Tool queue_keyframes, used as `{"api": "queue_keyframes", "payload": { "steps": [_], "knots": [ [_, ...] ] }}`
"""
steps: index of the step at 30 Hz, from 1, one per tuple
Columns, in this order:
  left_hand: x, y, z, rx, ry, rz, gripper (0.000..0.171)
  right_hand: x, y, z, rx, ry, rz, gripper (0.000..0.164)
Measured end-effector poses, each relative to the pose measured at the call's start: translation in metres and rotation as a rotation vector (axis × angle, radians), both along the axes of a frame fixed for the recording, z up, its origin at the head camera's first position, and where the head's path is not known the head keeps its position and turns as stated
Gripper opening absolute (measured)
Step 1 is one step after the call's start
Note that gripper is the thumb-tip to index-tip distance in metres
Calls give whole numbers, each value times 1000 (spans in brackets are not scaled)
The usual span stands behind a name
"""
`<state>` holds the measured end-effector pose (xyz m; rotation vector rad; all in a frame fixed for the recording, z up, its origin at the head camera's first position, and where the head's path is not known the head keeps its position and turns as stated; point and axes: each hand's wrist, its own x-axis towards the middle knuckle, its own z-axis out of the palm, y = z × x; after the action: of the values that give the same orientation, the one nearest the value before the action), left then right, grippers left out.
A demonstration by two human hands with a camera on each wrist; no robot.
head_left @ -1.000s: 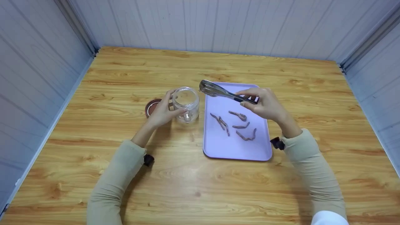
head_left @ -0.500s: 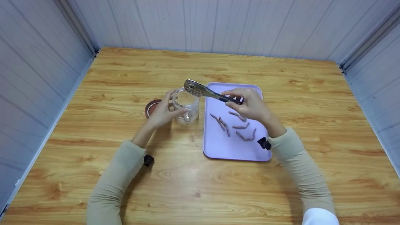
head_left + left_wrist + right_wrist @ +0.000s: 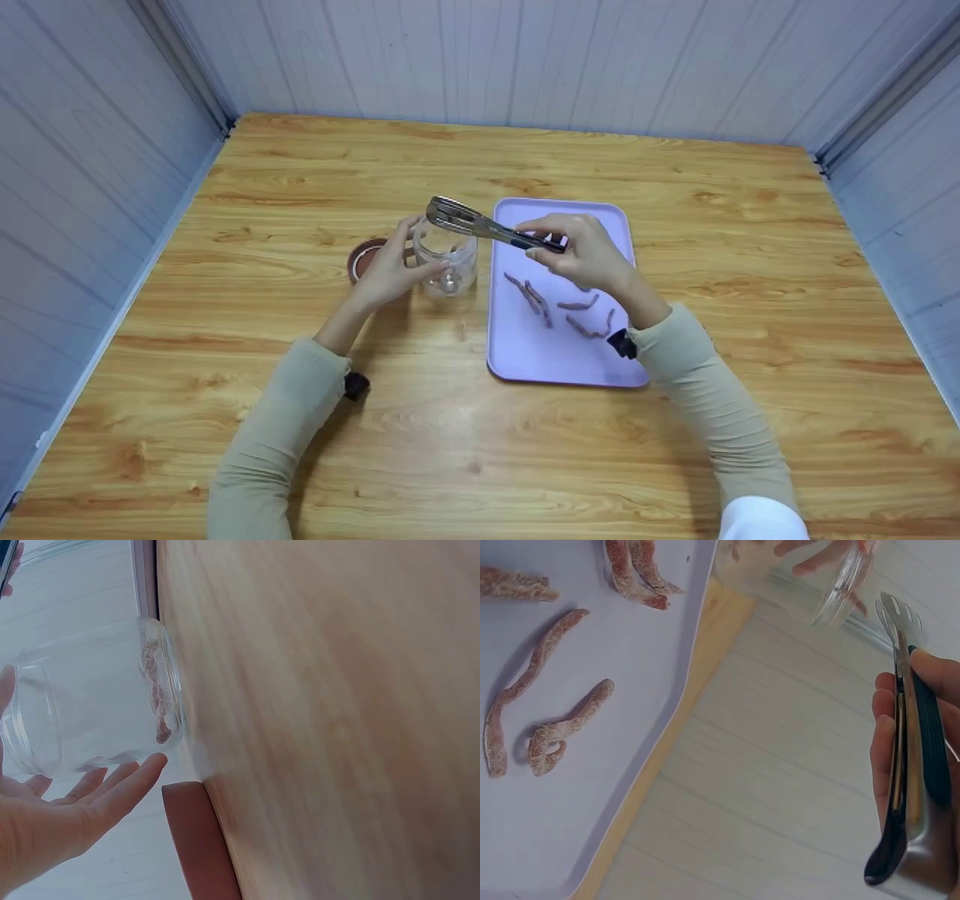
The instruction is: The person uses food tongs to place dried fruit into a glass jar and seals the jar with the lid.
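A clear jar (image 3: 459,279) with its mouth uncovered stands on the table. The person's left hand (image 3: 390,271) holds it, thumb on the near side and fingers at the far side. In the left wrist view, a reddish strip (image 3: 152,675) lies at the jar's bottom. The right hand (image 3: 589,251) grips slotted metal tongs (image 3: 466,220) with dark handles, their head above the jar's mouth. Whether anything sits between the tongs' ends cannot be told. Several brownish-red, white-dusted strips, like dried meat (image 3: 570,724), lie on the purple tray (image 3: 555,364).
A brown-red lid (image 3: 363,257) lies on the wooden table (image 3: 420,442) left of the jar, partly behind the left hand. Pale panelled walls (image 3: 480,60) enclose the back and both sides. Black wrist mounts (image 3: 356,385) jut from the sleeves.
The right hand has moved left with the tongs, from over the tray's upper left edge to above the jar's mouth. The left hand and the jar have stayed put.
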<state>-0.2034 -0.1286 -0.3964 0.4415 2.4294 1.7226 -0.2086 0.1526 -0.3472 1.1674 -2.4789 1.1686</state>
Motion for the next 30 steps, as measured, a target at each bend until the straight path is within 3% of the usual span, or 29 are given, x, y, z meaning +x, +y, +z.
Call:
{"api": "queue_keyframes", "payload": {
  "steps": [4,9,12,16,18,23,30],
  "knots": [
    [-5,-1,-11,22,16,4,73,1,4,1,4,-11,-12,28],
    [-6,-1,-13,39,20,2,71,1,14,4,11,-9,-26,28],
    [-6,-1,-12,26,22,4,71,1,23,6,19,7,-35,28],
    [3,1,5,19,5,0,71,2,36,7,42,25,-69,28],
    [4,1,5,12,-1,2,72,2,43,7,54,18,-86,28],
    [-6,-2,-11,-14,11,6,74,4,59,5,92,0,-127,30],
    [-4,-2,-10,31,19,-14,74,7,79,0,132,-25,-177,31]
  ]
}}
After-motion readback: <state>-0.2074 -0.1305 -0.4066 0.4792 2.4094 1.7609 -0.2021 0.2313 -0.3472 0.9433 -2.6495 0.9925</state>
